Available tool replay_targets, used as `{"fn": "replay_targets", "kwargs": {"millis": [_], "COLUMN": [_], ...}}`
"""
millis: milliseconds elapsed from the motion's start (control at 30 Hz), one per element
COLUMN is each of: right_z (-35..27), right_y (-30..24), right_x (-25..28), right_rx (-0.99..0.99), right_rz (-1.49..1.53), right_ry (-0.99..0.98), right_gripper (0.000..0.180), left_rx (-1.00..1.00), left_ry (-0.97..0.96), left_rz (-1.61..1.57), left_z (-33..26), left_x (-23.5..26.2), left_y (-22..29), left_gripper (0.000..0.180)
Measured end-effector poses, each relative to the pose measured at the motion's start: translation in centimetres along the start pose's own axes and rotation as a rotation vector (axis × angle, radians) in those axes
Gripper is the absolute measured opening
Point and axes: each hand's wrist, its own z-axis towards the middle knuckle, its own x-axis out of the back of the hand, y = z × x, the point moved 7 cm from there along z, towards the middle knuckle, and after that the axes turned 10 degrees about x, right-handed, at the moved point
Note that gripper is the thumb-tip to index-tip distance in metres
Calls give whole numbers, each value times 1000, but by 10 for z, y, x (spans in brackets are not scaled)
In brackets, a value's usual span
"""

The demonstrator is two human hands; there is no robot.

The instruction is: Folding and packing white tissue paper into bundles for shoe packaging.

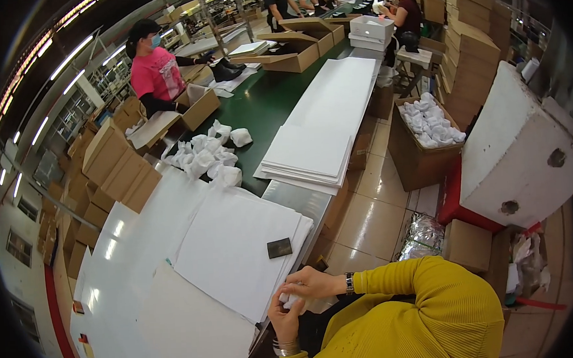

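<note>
At the near edge of the table my two hands meet around a small wad of white paper [289,300]. My left hand [283,322], with bangles at its wrist, is closed on the wad from below. My right hand [313,282], wearing a watch, reaches over the top with its fingers pressed on the same paper. Just beyond them lies a stack of white paper sheets [228,240], with a small dark rectangular block [279,248] on it. Several crumpled white paper balls [201,156] are heaped farther off.
A long stack of white sheets [325,112] runs along the green conveyor belt [249,139]. On the right stands a carton [422,165] full of paper wads. Across the belt a person in pink [161,75] works beside an open box [202,109] and black boots [226,70].
</note>
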Motion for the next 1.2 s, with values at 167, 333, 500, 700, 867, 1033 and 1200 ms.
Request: {"fn": "replay_targets", "kwargs": {"millis": [167,333,500,700,867,1033,1200], "right_z": [-13,-32,-54,-53,45,81,62], "right_y": [15,36,31,43,55,35,91], "right_x": [7,-1,-15,-38,34,79,66], "right_rx": [-51,-443,-527,-591,-348,-267,-179], "right_rz": [-114,95,338,298,952,144,-802], "right_ry": [52,-100,-249,-442,163,121,-133], "right_gripper": [38,38,45,31,49,73,74], "left_rx": [-88,-139,38,267,96,-76,-89], "left_ry": [221,332,303,122,209,686,1020], "left_rz": [51,200,31,-294,-424,7,590], "left_z": [1,2,0,-14,-17,-29,-55], "left_x": [-11,-1,21,27,60,188,255], "left_y": [-17,-33,-71,-107,-34,-39,-30], "left_gripper": [22,22,18,19,40,40,43]}}
